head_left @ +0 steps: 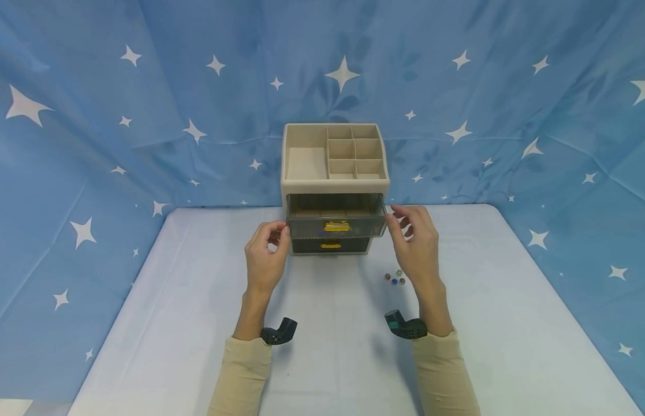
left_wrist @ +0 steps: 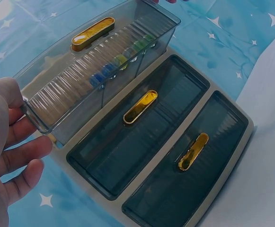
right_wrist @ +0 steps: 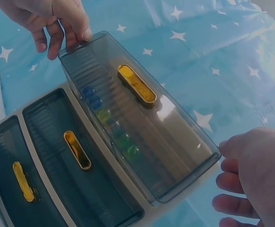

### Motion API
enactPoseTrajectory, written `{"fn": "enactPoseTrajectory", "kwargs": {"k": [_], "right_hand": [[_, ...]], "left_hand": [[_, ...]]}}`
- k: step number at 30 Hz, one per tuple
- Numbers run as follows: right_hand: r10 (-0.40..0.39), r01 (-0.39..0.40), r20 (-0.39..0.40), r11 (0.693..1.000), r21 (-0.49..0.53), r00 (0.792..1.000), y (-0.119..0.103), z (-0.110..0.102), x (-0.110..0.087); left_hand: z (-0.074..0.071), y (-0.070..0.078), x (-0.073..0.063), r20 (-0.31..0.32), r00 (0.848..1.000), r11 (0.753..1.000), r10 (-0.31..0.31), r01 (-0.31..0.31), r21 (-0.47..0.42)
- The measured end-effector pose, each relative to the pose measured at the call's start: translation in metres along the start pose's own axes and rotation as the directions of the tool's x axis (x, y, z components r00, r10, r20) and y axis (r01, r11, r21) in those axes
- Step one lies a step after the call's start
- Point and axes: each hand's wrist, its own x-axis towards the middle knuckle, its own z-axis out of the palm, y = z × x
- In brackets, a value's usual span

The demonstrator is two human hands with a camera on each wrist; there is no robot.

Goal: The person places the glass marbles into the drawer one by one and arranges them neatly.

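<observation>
A beige desktop organizer (head_left: 335, 186) stands at the back of the table, its clear grey top drawer (head_left: 308, 229) pulled partway out. My left hand (head_left: 265, 257) pinches the drawer's left front corner between thumb and forefinger, the other fingers loosely bent beside it. At the opposite corner, my right hand (head_left: 418, 242) holds the edge with thumb and forefinger. Neither hand touches the gold handle (left_wrist: 93, 34). Through the clear plastic, both wrist views show a row of blue, yellow-green and green marbles (right_wrist: 104, 115) inside that drawer.
Several loose marbles (head_left: 394, 281) lie on the white table (head_left: 332, 335) near my right wrist. Below the pulled drawer are closed dark drawers (left_wrist: 142, 127) with gold handles. The organizer's top has open compartments (head_left: 308, 163). A blue star-patterned cloth (head_left: 223, 115) hangs behind.
</observation>
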Motion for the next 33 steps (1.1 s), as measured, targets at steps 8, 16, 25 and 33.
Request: {"fn": "enactPoseTrajectory", "kwargs": {"k": [8, 16, 25, 33], "right_hand": [[0.019, -0.019, 0.000, 1.000, 0.004, 1.000, 0.008, -0.002, 0.001], [0.062, -0.062, 0.020, 0.998, -0.025, 0.998, 0.014, -0.008, 0.000], [0.106, -0.103, 0.057, 0.993, -0.050, 0.993, 0.022, -0.009, -0.001], [0.165, -0.150, 0.157, 0.984, -0.098, 0.974, 0.029, -0.009, -0.003]], "left_hand": [[0.000, 0.002, 0.001, 0.003, 1.000, 1.000, 0.001, -0.001, 0.007], [0.000, 0.002, 0.001, 0.003, 1.000, 1.000, 0.002, -0.002, 0.007], [-0.001, 0.002, 0.001, 0.008, 1.000, 1.000, -0.008, 0.008, 0.007], [-0.002, 0.004, 0.000, 0.018, 0.999, 0.999, -0.032, 0.032, 0.013]]}}
